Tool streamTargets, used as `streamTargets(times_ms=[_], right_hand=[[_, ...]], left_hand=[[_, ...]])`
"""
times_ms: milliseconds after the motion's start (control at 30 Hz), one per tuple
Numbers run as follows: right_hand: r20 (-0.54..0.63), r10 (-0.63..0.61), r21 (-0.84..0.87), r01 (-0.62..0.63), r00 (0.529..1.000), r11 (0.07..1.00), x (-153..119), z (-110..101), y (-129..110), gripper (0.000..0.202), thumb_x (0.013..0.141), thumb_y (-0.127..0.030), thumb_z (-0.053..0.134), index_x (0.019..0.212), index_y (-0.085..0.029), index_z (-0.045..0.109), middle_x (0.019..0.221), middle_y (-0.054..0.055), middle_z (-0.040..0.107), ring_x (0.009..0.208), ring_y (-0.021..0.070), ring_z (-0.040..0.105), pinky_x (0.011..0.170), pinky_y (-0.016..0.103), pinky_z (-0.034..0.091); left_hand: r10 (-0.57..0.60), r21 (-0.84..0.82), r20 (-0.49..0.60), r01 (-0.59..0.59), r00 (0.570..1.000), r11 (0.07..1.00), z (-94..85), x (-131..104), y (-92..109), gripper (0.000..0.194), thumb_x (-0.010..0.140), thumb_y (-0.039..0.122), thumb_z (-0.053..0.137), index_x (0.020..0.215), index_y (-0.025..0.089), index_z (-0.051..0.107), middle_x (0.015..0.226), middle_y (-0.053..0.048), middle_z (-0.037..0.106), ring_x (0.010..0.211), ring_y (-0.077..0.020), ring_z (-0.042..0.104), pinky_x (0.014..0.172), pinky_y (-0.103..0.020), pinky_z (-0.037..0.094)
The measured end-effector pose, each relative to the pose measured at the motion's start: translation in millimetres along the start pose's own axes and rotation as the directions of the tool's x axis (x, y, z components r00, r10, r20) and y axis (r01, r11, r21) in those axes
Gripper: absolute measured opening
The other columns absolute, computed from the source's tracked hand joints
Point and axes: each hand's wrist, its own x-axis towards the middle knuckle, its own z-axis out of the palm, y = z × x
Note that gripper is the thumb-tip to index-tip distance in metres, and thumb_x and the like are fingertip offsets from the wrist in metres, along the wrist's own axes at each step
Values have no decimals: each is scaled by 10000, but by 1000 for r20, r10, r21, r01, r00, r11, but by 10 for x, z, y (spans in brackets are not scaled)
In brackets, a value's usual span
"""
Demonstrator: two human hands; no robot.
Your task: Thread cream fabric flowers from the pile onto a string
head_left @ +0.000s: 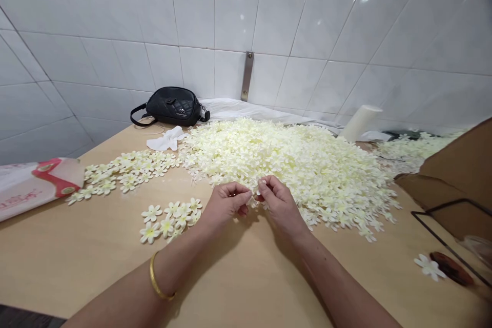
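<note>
Both of my hands meet just in front of a big heap of pale yellow-white artificial flowers. My left hand, with a gold bangle on its wrist, is closed in a pinch. My right hand is likewise pinched, close beside it. Between the fingertips is a small artificial flower, partly hidden by the fingers and hard to tell from the heap behind. A small group of loose flowers lies on the table to the left of my left hand.
A row of flowers lies farther left, beside a red-and-white bag. At the back stand a black purse and a white roll. On the right are a brown cardboard piece, a black wire frame and a single flower.
</note>
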Motion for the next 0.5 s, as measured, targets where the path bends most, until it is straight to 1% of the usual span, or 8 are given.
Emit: streamTargets(times_ms=[100,200,333,433,500], right_hand=[[-9,27,75,-26,1000,997,10,-9,5,266,796,-411,462,652,-191,421,594,-46,427,592,99,442,581,230,356],[-8,42,87,-41,999,995,6,-10,7,312,798,-442,455,621,-188,411,568,-44,437,566,95,434,569,229,350],[35,42,102,-45,998,994,2,-12,0,336,800,-460,446,608,-186,417,540,-47,436,532,89,420,542,222,336],[65,-8,29,6,998,1000,0,-13,-20,319,800,-423,465,596,-180,428,525,-49,410,524,88,401,530,219,324],[44,-61,-63,64,997,996,-7,-6,-20,310,813,-384,456,584,-176,435,527,-45,398,533,91,394,531,221,317]], left_hand=[[9,-7,10,-9,1000,1000,-5,-1,-4,199,676,330,620,640,135,598,475,3,529,449,-89,484,471,-217,357],[-2,-8,13,2,1000,1000,-14,4,-24,212,668,344,626,655,134,600,483,0,528,454,-93,487,479,-224,369],[-6,-30,40,7,999,1000,-18,6,-29,221,675,354,621,671,134,595,500,-2,528,472,-97,490,497,-234,388],[0,-41,45,2,999,999,-15,6,-10,206,662,330,637,658,130,588,529,-6,542,479,-91,487,503,-230,386],[5,-35,23,-5,1000,999,-14,7,-4,180,655,298,643,642,131,578,506,1,534,459,-84,472,484,-220,367]])
